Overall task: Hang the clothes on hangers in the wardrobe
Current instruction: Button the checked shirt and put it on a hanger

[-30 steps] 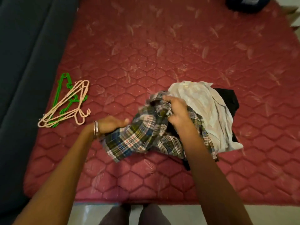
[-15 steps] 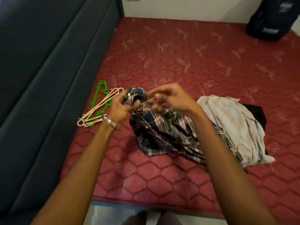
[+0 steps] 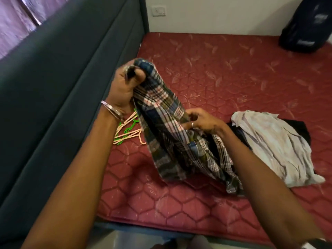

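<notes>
A plaid shirt [image 3: 167, 126] in blue, green and white hangs above the red mattress [image 3: 224, 78]. My left hand [image 3: 125, 85] grips its top end, raised high. Lower and to the right, my right hand [image 3: 201, 121] pinches the shirt's fabric at its middle. The shirt's lower end trails on the mattress. A bunch of beige and green plastic hangers [image 3: 127, 131] lies on the mattress by the left edge, partly hidden behind the shirt and my left wrist. To the right lies a pale striped shirt [image 3: 273, 144] on top of a black garment [image 3: 301, 128].
A dark grey upholstered bed frame [image 3: 62, 87] runs along the mattress's left side. A dark blue bag [image 3: 305, 27] stands in the far right corner against the white wall. A wall socket [image 3: 158, 10] sits above the mattress's far edge. No wardrobe is in view.
My left hand has lifted the plaid shirt's top end up off the mattress. My right hand slid down along the fabric. The view has tilted up toward the wall.
</notes>
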`<state>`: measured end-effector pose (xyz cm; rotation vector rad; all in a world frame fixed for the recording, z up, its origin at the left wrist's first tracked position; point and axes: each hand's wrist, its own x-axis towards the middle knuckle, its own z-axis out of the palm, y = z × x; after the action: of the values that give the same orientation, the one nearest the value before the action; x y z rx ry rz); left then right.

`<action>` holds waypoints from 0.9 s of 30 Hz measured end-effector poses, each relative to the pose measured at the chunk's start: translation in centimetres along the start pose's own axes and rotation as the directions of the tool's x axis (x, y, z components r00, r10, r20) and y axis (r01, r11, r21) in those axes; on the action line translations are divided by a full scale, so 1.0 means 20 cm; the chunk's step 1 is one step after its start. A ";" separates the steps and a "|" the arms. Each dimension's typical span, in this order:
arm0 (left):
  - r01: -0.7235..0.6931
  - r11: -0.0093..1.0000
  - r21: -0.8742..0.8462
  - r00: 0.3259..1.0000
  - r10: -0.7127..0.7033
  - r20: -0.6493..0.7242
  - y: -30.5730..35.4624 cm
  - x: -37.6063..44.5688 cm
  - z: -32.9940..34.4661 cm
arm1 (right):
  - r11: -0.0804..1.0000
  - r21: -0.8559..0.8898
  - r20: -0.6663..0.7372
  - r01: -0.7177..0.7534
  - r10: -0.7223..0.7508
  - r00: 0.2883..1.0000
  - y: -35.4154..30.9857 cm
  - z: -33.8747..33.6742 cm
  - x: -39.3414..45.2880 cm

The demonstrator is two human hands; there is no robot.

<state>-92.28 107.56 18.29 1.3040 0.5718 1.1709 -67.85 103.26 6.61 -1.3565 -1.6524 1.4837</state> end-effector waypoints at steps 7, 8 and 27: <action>-0.045 0.717 0.696 0.946 0.254 -0.201 0.04 0.01 -0.12 | 0.556 -0.771 -0.628 -0.310 -0.579 0.520 -0.33 -0.33 -0.07; -0.071 0.672 0.738 0.945 0.281 -0.165 0.04 0.00 -0.12 | 0.514 -0.783 -0.622 -0.350 -0.656 0.427 -0.39 -0.36 -0.08; -0.053 0.606 0.794 0.195 0.786 -0.587 0.36 -0.03 0.05 | 0.442 -0.894 -0.437 -0.077 -0.897 -0.069 -0.71 -0.52 -0.49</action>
<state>-94.00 105.54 25.08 1.2450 1.6499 2.5002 -59.78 100.12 24.79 -1.2150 -1.3508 -0.8071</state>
